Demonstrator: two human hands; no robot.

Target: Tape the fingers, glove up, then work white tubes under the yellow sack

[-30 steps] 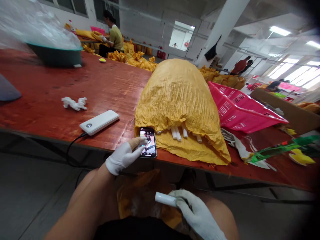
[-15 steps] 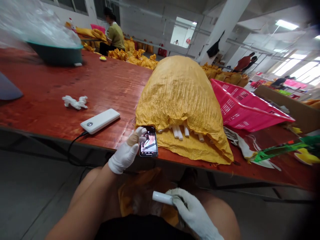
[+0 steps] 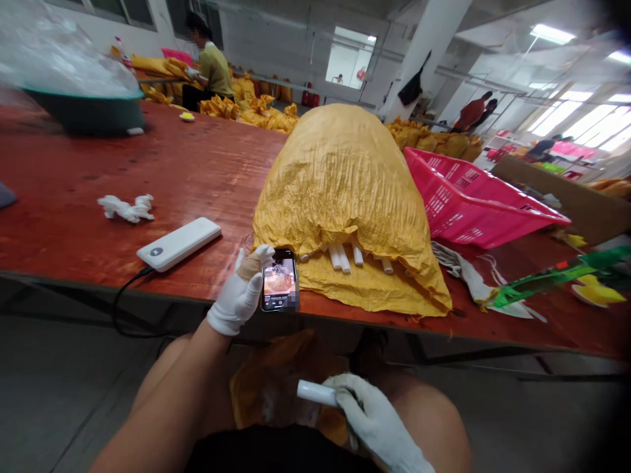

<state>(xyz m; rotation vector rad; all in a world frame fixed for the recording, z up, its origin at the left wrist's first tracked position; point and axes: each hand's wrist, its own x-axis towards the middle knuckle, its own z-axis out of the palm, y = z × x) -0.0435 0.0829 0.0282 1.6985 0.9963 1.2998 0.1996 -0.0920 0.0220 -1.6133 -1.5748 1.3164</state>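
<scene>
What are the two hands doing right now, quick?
Left hand: open, fingers touching the phone on the table.
Right hand: closed, holding a white tube.

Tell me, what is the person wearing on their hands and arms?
Both hands wear white knitted gloves that end at the wrist. The left hand has a tan strip, like tape, wound round its thumb. The right hand has a plain glove. The forearms are bare: no sleeves, watch or bands show.

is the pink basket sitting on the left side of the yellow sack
No, the pink basket lies tilted on the table to the right of the yellow sack; the white power bank is on its left.
</scene>
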